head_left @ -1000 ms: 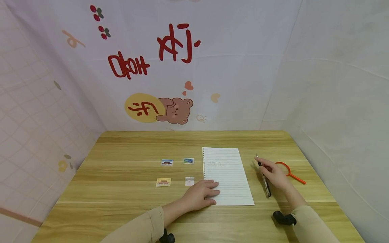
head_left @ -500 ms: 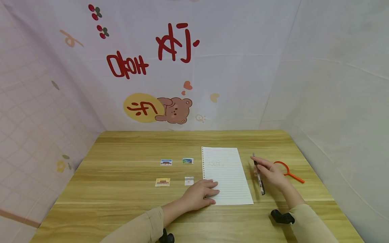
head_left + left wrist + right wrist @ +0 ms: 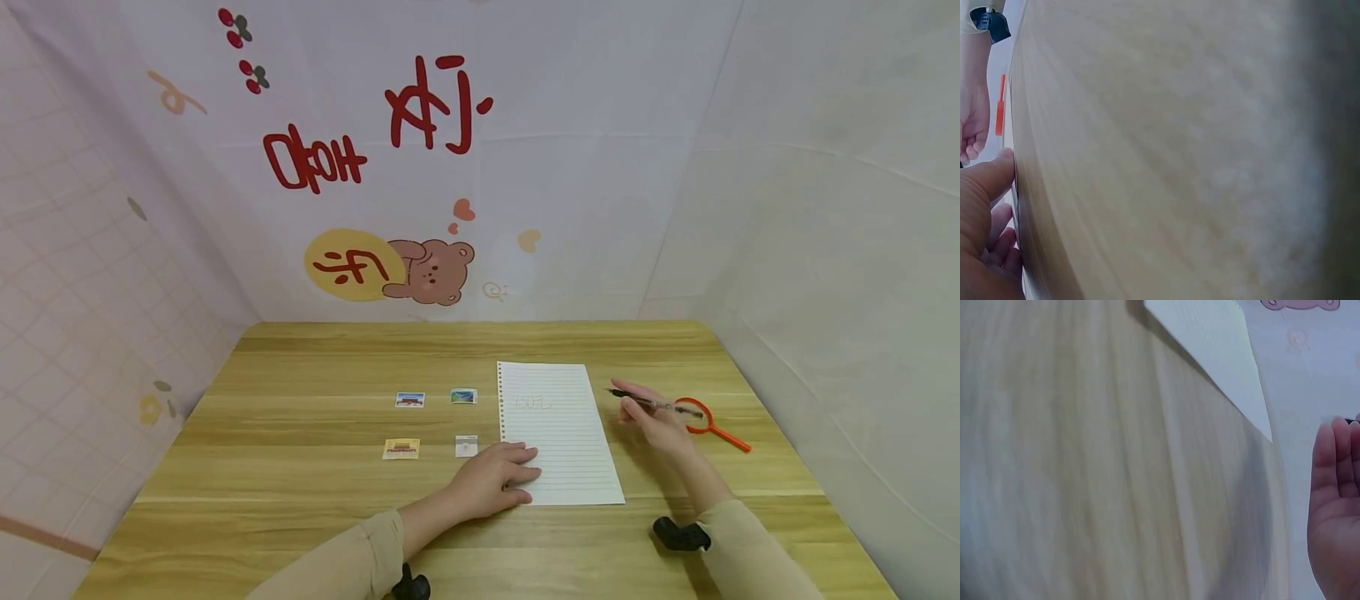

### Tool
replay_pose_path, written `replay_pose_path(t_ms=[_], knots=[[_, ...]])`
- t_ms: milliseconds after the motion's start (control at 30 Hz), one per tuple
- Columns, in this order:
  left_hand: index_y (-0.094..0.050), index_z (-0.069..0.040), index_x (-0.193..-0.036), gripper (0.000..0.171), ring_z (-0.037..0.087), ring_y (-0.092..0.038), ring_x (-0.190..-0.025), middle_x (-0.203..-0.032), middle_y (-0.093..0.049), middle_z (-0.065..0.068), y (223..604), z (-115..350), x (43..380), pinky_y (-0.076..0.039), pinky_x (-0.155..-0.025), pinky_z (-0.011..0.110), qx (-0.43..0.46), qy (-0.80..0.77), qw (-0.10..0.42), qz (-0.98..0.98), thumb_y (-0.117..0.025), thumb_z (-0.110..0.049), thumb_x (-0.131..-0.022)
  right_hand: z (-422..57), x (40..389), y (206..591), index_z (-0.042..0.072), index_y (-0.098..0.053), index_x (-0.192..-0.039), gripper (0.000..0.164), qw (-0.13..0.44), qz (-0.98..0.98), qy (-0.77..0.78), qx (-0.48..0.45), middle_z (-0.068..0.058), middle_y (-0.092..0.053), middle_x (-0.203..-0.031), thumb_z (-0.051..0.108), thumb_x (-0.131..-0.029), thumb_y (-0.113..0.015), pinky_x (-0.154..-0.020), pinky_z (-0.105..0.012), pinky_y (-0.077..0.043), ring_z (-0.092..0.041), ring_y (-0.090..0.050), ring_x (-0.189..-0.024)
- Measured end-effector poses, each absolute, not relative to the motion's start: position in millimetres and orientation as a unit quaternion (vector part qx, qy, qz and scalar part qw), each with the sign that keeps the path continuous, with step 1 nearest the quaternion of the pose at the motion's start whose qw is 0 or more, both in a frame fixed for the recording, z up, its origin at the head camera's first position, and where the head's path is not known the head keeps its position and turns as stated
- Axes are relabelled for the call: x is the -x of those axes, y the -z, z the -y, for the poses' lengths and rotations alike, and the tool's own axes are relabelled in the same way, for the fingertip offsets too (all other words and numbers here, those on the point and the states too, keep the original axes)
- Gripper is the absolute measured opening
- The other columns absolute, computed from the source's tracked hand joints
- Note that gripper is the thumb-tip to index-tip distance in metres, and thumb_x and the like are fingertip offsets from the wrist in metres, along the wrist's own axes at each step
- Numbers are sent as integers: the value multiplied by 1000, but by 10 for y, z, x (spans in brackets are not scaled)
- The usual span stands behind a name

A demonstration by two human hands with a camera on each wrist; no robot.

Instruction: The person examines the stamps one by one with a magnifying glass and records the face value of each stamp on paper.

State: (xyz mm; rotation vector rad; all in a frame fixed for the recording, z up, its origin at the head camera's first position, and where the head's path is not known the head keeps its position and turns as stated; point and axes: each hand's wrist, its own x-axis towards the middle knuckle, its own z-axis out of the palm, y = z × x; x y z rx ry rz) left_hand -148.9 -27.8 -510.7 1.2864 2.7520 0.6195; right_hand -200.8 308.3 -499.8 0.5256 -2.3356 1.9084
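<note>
My right hand (image 3: 660, 429) pinches a pen (image 3: 656, 402) with a dark grip and a clear barrel. It is raised just right of a lined sheet of paper (image 3: 562, 450), the pen's tip pointing left toward it. Faint handwriting (image 3: 532, 403) shows near the top of the sheet. My left hand (image 3: 491, 482) rests on the sheet's lower left part with relaxed fingers. In the right wrist view, the right hand (image 3: 1335, 506) stands beside the paper (image 3: 1222, 362), its fingers hiding most of the pen. The left wrist view catches only part of the left hand (image 3: 982, 212).
An orange-red magnifying glass (image 3: 731, 439) lies to the right, partly behind the pen and right hand. Left of the paper several stamps are laid out: a blue one (image 3: 410, 400), a green-blue one (image 3: 464, 397), a yellow one (image 3: 402, 449) and a pale one (image 3: 466, 447).
My right hand has moved slightly left and turned the pen from nearly upright in view to nearly level, its tip now nearer the paper. The left hand stays where it was.
</note>
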Motion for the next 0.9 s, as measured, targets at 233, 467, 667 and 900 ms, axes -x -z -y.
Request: replay_pose_path(t_ms=[233, 467, 667, 900], knots=[[-69, -18, -129, 41, 19, -43, -137, -144, -53, 1, 5102, 278, 1486, -31, -114, 37, -415, -199, 22, -887, -73, -31, -91, -2782, 2004, 4857, -20, -57, -121, 28, 96, 775, -616, -102, 4, -68, -86, -3, -99, -56, -72, -28, -58, -16, -68, -76], [-69, -18, -129, 41, 20, -44, -137, -144, -54, 2, 5109, 283, 1491, -31, -114, 39, -417, -200, 23, -886, -73, -31, -91, -2728, 2174, 5156, -8, -65, -118, 29, 70, 799, -596, -28, -23, -68, -99, 12, -96, -66, -74, -27, -58, -15, -68, -82], [-69, -17, -129, 41, 20, -44, -137, -143, -54, 2, 5107, 277, 1488, -30, -115, 37, -415, -205, 23, -886, -73, -31, -90, -2662, 2238, 5264, -4, -66, -106, 19, 75, 824, -562, -16, -21, -68, -89, 11, -95, -68, -60, -22, -54, -17, -66, -72], [-69, -18, -128, 40, 19, -44, -137, -144, -54, 1, 5105, 275, 1489, -30, -114, 36, -414, -203, 26, -887, -73, -31, -91, -2597, 2289, 5282, -1, -67, -102, 14, 56, 855, -515, -42, -12, -70, -88, 11, -95, -68, -59, -22, -52, -16, -65, -74]])
